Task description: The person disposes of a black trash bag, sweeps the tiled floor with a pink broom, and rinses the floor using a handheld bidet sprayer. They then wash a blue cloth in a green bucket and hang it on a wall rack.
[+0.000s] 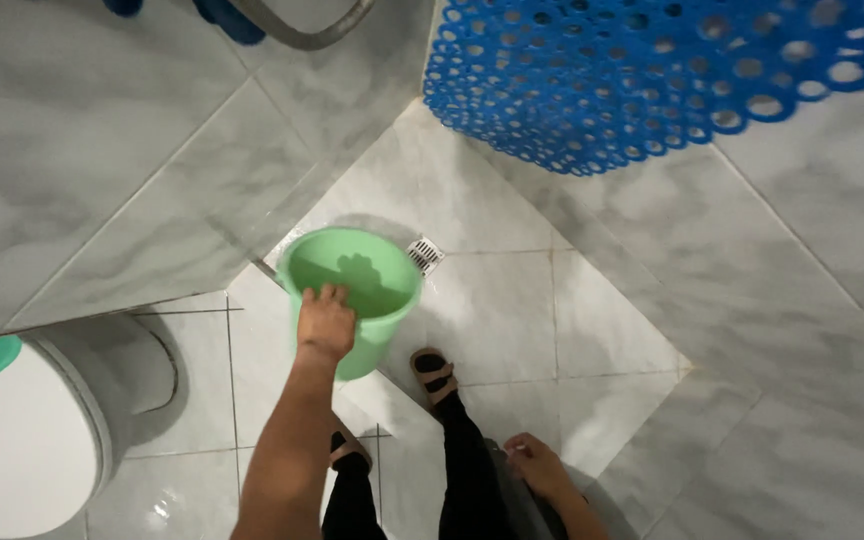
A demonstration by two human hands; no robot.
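Clutching green bucket [352, 290] rim, left hand [326, 322] closed.

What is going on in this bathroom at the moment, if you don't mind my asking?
A person stands on the tiled floor in sandals, looking down. Their left hand has a grip on the rim of a green plastic bucket, held over the floor beside the floor drain. Their right hand hangs free by their leg. A white toilet sits to the left, and a blue perforated mat hangs on the wall.
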